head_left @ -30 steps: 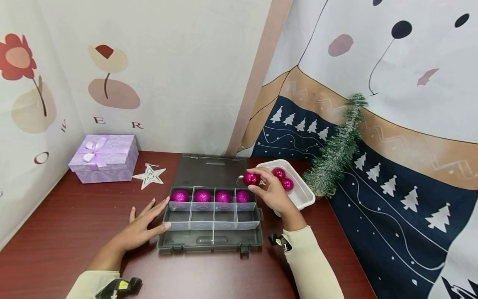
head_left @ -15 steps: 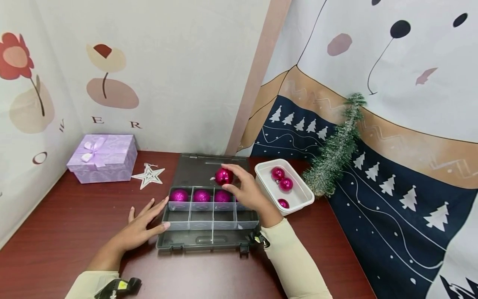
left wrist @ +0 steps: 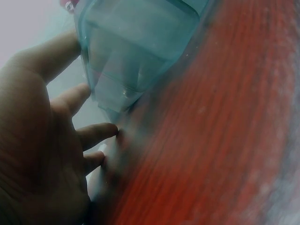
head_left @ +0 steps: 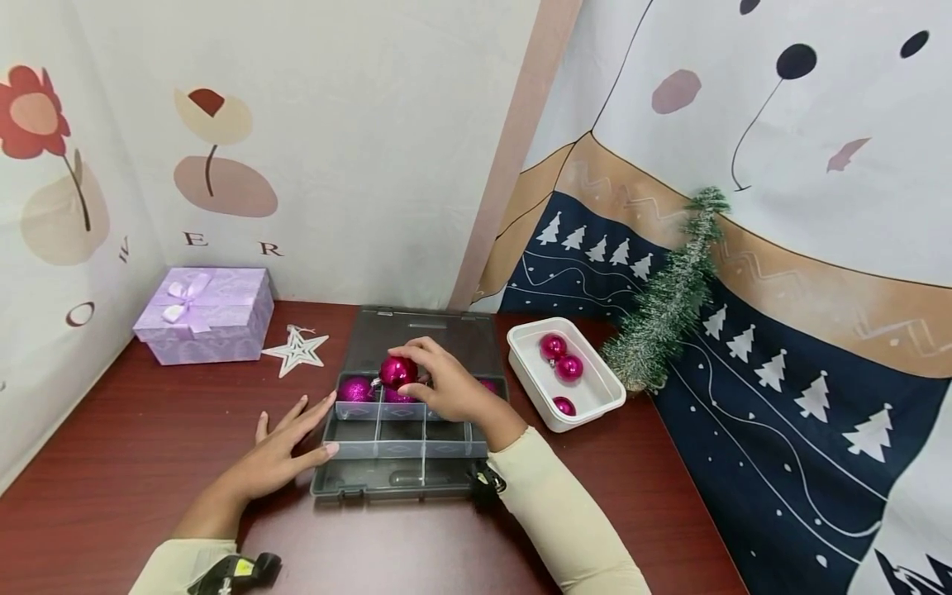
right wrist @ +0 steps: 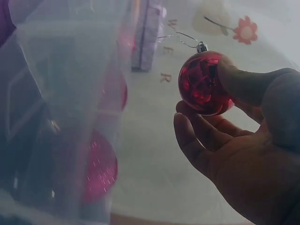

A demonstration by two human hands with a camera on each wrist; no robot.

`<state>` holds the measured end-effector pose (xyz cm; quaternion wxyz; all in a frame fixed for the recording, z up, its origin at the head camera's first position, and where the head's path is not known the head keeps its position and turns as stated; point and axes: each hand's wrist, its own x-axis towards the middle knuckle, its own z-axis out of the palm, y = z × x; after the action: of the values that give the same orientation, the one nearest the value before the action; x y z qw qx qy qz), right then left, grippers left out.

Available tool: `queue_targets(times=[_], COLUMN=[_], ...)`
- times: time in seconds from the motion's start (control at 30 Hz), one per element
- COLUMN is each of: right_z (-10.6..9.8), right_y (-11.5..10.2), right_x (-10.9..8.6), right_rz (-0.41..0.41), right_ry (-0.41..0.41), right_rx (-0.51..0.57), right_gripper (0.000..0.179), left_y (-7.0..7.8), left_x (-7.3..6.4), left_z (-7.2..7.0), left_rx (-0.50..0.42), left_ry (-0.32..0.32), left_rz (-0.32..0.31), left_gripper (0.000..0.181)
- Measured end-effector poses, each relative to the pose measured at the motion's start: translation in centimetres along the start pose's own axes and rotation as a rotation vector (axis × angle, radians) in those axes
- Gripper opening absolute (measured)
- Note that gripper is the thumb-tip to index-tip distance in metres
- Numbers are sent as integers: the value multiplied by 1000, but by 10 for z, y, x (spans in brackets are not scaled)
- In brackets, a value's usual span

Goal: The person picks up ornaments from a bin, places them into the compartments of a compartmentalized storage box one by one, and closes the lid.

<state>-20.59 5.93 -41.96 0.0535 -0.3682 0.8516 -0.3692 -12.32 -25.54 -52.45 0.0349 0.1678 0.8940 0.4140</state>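
Bauble [head_left: 397, 371] pinched in right hand [head_left: 449, 386], above box [head_left: 368, 471] left hand [head_left: 277, 456] touches.

We see the left forearm [head_left: 184, 562] rise from the lower left of the head view, the left hand [head_left: 281, 450] palm down left of centre, its fingers [left wrist: 97, 134] spread apart. The right forearm [head_left: 561, 512] slants up and leftward from the bottom edge; the right hand [head_left: 449, 387], near the centre, pinches with thumb [right wrist: 248, 85] and bent fingers.
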Motion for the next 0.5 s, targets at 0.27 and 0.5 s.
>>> queue_targets(times=[0.27, 0.5], right_z=[18, 21], right_y=[-6, -12], right_x=[9, 19], right_rz=[-3, -30], right_ry=[-90, -162], right_rx=[-74, -113], right_gripper=[61, 59], left_y=[-1, 0], left_x=[1, 1], left_z=[1, 0], left_rx=[3, 3], left_ry=[-6, -5], left_rz=[-4, -3], left_gripper=[83, 83])
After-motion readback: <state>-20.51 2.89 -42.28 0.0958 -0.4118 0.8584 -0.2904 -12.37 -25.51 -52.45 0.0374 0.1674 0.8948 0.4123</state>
